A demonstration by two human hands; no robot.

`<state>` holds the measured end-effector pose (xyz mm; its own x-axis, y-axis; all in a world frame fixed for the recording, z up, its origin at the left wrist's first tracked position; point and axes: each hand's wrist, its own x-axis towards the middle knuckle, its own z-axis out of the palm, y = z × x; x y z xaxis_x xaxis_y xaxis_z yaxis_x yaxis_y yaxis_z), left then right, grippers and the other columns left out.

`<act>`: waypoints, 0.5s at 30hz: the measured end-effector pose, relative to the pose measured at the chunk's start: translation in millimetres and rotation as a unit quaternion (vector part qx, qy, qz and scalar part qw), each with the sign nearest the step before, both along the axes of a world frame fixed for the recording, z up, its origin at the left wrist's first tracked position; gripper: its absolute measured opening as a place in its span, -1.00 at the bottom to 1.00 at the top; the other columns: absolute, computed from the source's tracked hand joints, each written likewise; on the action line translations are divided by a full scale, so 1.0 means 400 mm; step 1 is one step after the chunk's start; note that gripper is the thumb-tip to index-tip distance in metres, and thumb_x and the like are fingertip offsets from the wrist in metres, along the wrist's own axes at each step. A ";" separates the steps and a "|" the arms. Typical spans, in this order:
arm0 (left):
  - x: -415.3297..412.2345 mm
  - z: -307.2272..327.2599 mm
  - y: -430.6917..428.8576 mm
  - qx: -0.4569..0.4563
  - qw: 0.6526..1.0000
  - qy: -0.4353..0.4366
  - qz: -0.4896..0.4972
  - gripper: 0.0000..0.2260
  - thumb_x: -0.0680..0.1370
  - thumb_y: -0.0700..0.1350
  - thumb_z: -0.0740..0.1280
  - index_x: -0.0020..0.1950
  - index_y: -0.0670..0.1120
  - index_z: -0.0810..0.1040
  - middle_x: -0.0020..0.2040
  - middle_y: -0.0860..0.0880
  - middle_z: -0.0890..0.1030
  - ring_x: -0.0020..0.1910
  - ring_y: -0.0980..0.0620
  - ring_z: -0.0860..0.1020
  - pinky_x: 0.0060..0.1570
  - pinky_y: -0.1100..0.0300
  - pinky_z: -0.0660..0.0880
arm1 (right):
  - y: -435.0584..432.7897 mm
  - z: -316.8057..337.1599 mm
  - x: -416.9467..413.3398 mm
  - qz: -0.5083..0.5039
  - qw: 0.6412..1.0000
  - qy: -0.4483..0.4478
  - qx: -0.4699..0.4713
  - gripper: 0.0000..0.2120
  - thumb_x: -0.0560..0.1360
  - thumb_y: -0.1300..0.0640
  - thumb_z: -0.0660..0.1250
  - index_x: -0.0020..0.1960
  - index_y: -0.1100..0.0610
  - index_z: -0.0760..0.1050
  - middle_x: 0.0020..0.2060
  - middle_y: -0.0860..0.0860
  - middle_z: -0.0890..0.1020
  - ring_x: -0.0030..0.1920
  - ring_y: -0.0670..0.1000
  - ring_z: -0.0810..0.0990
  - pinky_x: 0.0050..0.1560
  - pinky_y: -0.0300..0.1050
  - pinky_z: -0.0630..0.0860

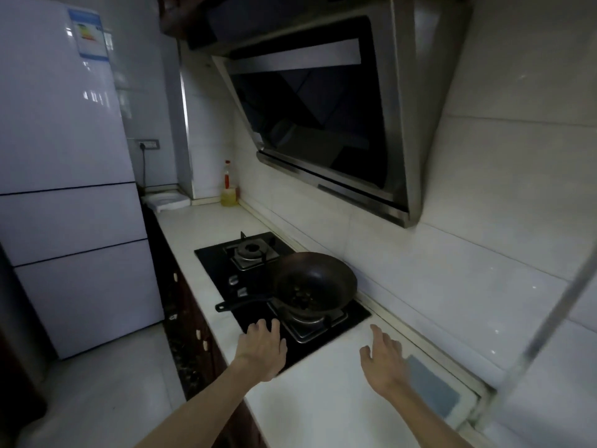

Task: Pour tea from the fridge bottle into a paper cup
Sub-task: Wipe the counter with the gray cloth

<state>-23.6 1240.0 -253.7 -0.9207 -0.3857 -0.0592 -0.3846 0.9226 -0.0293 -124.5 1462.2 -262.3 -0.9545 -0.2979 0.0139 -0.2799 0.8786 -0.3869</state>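
Both bare hands, left hand (263, 350) and right hand (384, 360), hover empty with fingers spread over the white stone counter (323, 396), near a dark round wok (315, 282) on the black glass hob (219, 263); the tall white fridge (64, 176) stands closed.

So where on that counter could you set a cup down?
Bare counter lies between the stove and the blue cloth, under the right hand; another patch runs from stove to oil bottle. The wok crowds the stove.

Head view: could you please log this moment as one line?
left hand: empty, open | right hand: empty, open | tall white fridge: closed | bottle, cup: unseen
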 end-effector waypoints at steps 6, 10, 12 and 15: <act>-0.039 -0.019 -0.126 0.026 0.999 -0.007 -0.025 -0.49 0.65 0.10 -0.01 0.51 -0.16 0.11 0.34 -0.20 0.36 0.27 -0.18 0.42 0.11 0.01 0.47 | -0.140 -0.015 -0.020 -0.019 1.000 -0.016 -0.016 -0.48 0.64 0.08 0.07 0.56 0.09 0.04 0.39 0.07 0.38 0.39 0.10 0.28 0.28 0.08 0.36; -0.092 -0.034 -0.133 0.043 0.998 -0.004 -0.049 -0.49 0.64 0.11 -0.01 0.50 -0.15 0.12 0.34 -0.20 0.37 0.27 -0.18 0.42 0.13 0.01 0.47 | -0.168 -0.025 -0.039 -0.033 0.999 -0.020 -0.012 -0.48 0.63 0.08 0.08 0.56 0.09 0.05 0.39 0.07 0.38 0.39 0.11 0.28 0.29 0.10 0.36; -0.140 -0.048 -0.123 0.049 0.996 0.000 -0.069 -0.49 0.64 0.10 0.00 0.51 -0.15 0.12 0.36 -0.21 0.37 0.29 -0.19 0.41 0.15 0.01 0.47 | -0.154 -0.029 -0.063 -0.051 0.998 -0.022 -0.008 -0.48 0.63 0.08 0.08 0.56 0.09 0.06 0.40 0.07 0.37 0.39 0.11 0.28 0.30 0.10 0.36; -0.183 -0.053 -0.107 0.052 0.995 0.003 -0.086 -0.48 0.64 0.10 0.01 0.52 -0.17 0.11 0.38 -0.23 0.35 0.31 -0.19 0.40 0.17 0.01 0.47 | -0.128 -0.029 -0.087 -0.065 0.998 -0.017 -0.002 -0.49 0.62 0.08 0.08 0.55 0.09 0.07 0.39 0.08 0.38 0.38 0.12 0.29 0.29 0.10 0.37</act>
<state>-96.7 1197.1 -274.8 -0.9732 -0.2143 -0.0838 -0.2204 0.9728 0.0713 -159.2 1410.9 -273.8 -0.9850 -0.1716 -0.0176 -0.1505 0.9049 -0.3982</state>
